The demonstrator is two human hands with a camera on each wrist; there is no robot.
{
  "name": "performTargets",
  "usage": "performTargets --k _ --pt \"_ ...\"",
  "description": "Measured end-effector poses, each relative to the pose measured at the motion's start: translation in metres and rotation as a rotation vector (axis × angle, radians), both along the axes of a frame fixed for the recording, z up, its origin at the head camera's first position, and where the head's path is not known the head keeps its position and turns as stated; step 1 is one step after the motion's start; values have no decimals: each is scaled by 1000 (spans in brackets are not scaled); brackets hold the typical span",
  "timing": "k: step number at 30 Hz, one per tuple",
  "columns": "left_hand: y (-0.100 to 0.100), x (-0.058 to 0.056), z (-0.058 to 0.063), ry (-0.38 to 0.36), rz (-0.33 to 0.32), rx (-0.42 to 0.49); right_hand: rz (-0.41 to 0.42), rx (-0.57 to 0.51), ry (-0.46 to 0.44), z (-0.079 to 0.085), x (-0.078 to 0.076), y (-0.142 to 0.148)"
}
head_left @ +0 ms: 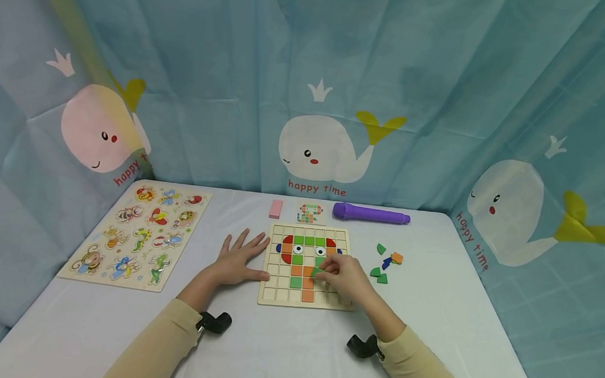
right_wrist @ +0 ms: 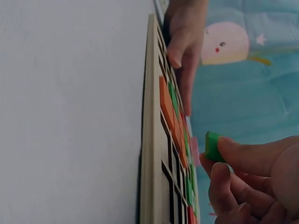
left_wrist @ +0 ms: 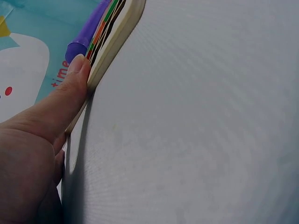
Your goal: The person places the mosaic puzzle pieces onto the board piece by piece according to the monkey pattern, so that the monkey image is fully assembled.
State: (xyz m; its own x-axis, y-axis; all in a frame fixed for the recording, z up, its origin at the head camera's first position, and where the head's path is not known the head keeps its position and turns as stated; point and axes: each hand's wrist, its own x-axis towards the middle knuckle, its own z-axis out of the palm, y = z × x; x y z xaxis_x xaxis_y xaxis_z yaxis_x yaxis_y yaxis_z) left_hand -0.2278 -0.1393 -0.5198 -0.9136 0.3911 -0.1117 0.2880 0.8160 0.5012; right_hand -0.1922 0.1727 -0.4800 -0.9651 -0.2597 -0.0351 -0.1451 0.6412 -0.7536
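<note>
A wooden grid board [head_left: 276, 295] lies mid-table, with green, orange and red pieces and two eye tiles set in some of its squares. My left hand [head_left: 238, 260] lies with straight, spread fingers at the board's left edge; in the left wrist view its thumb [left_wrist: 77, 77] touches that edge. Over the board my right hand [head_left: 346, 277] pinches a green block [right_wrist: 212, 145] between thumb and fingertips. The right wrist view shows the block held a little above the squares. Part of the board's right side is hidden under the right hand.
Loose green pieces [head_left: 382, 279], with orange and blue ones, lie right of the board. Behind it are a pink block [head_left: 276, 209], a pattern card [head_left: 310, 214] and a purple stick [head_left: 370, 213]. An insect puzzle board [head_left: 135, 237] lies at the left. A curtain [head_left: 208, 121] surrounds the table.
</note>
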Motion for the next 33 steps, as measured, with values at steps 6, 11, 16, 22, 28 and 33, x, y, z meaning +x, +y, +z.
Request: performTargets --k 6,11,16,22,28,33 --pt "1 0 1 6 -4 -9 98 1 -1 -2 6 -16" --pt "1 0 2 -7 -4 -3 148 13 3 -7 10 -27" --pt "0 -1 1 -10 2 -7 167 37 11 -8 13 -33" --pt "0 -1 0 -6 1 -11 190 148 70 -10 15 -39" --pt "0 0 -2 0 1 -6 212 204 78 -9 16 -41" --pt "0 -1 -1 -3 0 -4 201 223 54 -7 14 -41"
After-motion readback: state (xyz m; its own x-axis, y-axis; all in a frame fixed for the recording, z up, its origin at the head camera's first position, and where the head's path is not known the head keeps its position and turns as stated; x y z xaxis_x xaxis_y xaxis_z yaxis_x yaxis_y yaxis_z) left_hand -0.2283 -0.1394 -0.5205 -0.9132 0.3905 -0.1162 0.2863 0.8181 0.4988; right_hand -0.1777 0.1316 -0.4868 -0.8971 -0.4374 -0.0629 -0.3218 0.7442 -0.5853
